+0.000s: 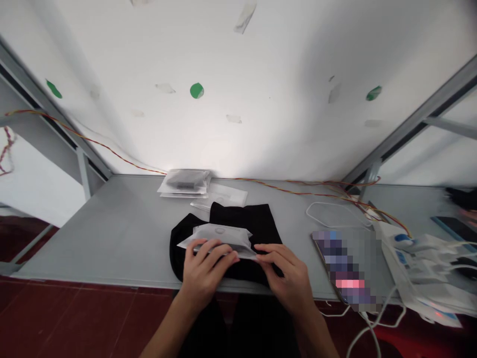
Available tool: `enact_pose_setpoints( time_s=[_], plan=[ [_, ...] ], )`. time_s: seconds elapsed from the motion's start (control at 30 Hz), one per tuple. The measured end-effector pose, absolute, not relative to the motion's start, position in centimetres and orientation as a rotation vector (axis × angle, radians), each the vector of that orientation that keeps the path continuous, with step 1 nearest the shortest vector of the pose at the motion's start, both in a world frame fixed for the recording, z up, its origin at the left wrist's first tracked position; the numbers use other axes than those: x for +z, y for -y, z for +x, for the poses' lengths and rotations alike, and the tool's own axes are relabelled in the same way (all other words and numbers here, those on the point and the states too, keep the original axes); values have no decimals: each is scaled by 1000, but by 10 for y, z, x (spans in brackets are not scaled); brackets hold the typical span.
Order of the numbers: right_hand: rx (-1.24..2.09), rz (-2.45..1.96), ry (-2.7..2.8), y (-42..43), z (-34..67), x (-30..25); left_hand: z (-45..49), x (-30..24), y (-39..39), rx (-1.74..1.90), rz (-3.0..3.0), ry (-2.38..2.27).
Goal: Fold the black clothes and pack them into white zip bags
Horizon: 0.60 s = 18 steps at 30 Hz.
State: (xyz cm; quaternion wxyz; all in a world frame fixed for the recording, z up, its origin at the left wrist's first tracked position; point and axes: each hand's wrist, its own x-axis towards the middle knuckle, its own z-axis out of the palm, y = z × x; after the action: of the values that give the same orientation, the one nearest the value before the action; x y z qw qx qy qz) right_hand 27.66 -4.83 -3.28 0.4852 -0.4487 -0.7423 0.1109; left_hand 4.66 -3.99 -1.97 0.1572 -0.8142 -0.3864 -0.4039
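A frosted plastic bag (pixel 219 233) lies over a folded black cloth (pixel 246 215) near the front edge of the grey table. My left hand (pixel 205 266) has its fingers curled over the bag's near edge at the left. At the near right corner, my right hand (pixel 285 271) pinches the bag between thumb and fingers. What is inside this bag is hard to make out. Farther back, against the wall, sits a stack of similar frosted bags (pixel 186 183) with something dark inside. Another flat frosted bag (pixel 227 195) lies between that stack and the cloth.
A phone (pixel 346 271) with a blurred-out screen lies at the right, a white cable at its lower end. Beyond it is a white power strip (pixel 406 278) crowded with plugs. A red and yellow twisted wire (pixel 261 185) runs along the wall's base. Metal frame posts (pixel 84 171) border the table.
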Motion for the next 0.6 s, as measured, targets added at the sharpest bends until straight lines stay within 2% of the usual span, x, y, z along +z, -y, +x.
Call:
enact_pose_setpoints(
  time_s=[0.4, 0.47, 0.6],
  plan=[
    [277, -1285, 1625, 48, 315, -39, -32, -30, 45, -1103, -2104, 1291],
    [445, -1336, 1529, 49, 325, -44, -36, -29, 52, -1193, -2141, 1392],
    [1035, -1291, 1181, 53, 336, -53, -21, -21, 51, -1370, -2399, 1732]
  ],
)
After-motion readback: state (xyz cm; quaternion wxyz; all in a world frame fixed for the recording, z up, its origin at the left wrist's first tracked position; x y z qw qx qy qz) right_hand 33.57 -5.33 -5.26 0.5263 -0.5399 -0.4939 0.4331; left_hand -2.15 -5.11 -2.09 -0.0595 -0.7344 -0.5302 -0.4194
